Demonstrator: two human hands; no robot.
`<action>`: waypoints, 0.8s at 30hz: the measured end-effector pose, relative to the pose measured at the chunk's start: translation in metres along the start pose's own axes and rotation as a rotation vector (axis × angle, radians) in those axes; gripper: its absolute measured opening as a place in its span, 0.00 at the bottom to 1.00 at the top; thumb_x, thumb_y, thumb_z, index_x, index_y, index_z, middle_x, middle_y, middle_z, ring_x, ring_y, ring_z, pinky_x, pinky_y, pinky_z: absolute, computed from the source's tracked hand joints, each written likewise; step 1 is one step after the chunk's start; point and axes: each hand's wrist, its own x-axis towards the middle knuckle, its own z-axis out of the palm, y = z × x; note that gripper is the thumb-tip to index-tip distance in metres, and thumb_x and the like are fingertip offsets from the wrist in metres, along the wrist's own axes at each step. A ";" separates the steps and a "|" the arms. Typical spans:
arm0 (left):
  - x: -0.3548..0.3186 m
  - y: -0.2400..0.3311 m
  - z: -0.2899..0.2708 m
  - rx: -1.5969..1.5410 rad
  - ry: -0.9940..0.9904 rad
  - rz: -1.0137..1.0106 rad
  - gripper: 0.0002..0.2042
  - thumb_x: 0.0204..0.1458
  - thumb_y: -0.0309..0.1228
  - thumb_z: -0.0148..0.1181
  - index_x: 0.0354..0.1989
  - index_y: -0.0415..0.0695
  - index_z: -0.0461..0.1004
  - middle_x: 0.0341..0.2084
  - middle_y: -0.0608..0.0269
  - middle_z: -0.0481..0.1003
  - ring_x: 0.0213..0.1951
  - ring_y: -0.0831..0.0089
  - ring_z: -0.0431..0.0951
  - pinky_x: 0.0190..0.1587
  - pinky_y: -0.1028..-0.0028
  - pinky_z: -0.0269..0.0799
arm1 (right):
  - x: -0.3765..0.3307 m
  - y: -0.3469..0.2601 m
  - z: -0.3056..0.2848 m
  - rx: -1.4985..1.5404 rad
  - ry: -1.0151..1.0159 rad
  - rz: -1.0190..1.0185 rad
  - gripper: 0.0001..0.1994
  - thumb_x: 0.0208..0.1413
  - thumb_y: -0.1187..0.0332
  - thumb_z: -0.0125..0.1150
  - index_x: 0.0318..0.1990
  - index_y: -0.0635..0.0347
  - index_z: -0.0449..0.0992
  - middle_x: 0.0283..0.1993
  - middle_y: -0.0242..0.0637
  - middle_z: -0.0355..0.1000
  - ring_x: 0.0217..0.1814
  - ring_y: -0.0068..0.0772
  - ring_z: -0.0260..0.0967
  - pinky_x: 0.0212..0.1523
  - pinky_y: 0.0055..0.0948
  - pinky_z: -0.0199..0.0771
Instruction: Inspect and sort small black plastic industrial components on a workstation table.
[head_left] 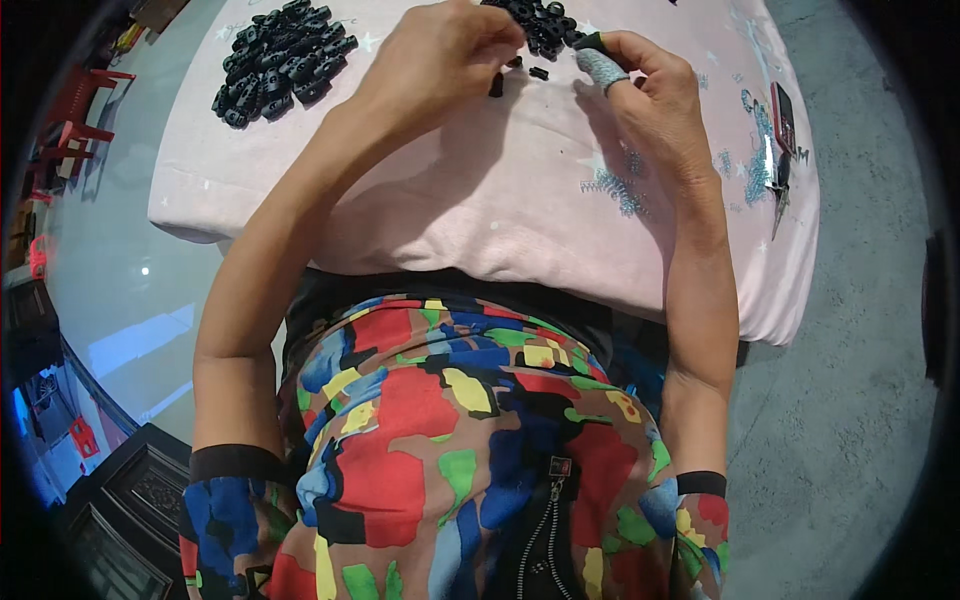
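Note:
My left hand (440, 50) is over the far middle of the pink cloth, its fingers curled together. What they hold, if anything, is hidden. Just below its fingertips shows a small black part (497, 85). To the right, my right hand (655, 95) pinches a small black piece (591, 42) between finger and thumb. A grey cover (602, 68) wraps that thumb. Between and beyond the hands lies a heap of small black parts (545, 28), with a loose black part (540, 73) on the near side of it.
A larger pile of black plastic parts (275, 65) lies at the far left of the cloth-covered table (400, 235). Near the right edge are a red-and-black phone-like object (783, 118) and a pointed metal tool (780, 195). Red stools (80, 110) stand on the floor at left.

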 end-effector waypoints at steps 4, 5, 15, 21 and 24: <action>0.025 0.018 0.014 0.139 0.030 0.032 0.12 0.54 0.27 0.60 0.46 0.40 0.81 0.40 0.48 0.76 0.43 0.48 0.75 0.47 0.58 0.74 | -0.001 -0.006 -0.004 -0.006 -0.014 0.146 0.12 0.54 0.72 0.63 0.46 0.60 0.84 0.32 0.41 0.82 0.31 0.28 0.79 0.39 0.30 0.79; 0.023 0.017 0.015 0.140 0.030 0.032 0.12 0.54 0.27 0.60 0.46 0.40 0.81 0.40 0.48 0.76 0.43 0.48 0.75 0.47 0.58 0.74 | -0.001 -0.008 -0.004 -0.005 -0.014 0.146 0.12 0.54 0.72 0.63 0.46 0.60 0.84 0.32 0.41 0.82 0.31 0.28 0.79 0.39 0.30 0.79; 0.020 0.002 0.006 0.127 0.009 -0.068 0.09 0.54 0.24 0.62 0.42 0.40 0.83 0.36 0.48 0.79 0.41 0.49 0.78 0.47 0.57 0.75 | -0.002 -0.016 -0.006 -0.039 0.009 0.189 0.15 0.54 0.76 0.56 0.48 0.62 0.83 0.33 0.32 0.79 0.33 0.19 0.74 0.38 0.25 0.76; 0.034 0.012 0.022 0.173 0.036 0.097 0.12 0.53 0.27 0.61 0.46 0.42 0.82 0.45 0.52 0.78 0.50 0.50 0.73 0.53 0.57 0.72 | 0.001 -0.002 -0.003 -0.082 0.094 0.108 0.16 0.54 0.76 0.56 0.49 0.61 0.83 0.33 0.31 0.79 0.28 0.17 0.72 0.29 0.22 0.74; 0.035 0.003 0.023 0.237 -0.053 0.104 0.11 0.51 0.27 0.62 0.43 0.43 0.83 0.43 0.52 0.78 0.49 0.51 0.73 0.52 0.58 0.72 | -0.002 -0.001 -0.007 -0.085 0.084 0.106 0.15 0.55 0.75 0.58 0.48 0.61 0.83 0.32 0.31 0.79 0.26 0.17 0.71 0.26 0.22 0.73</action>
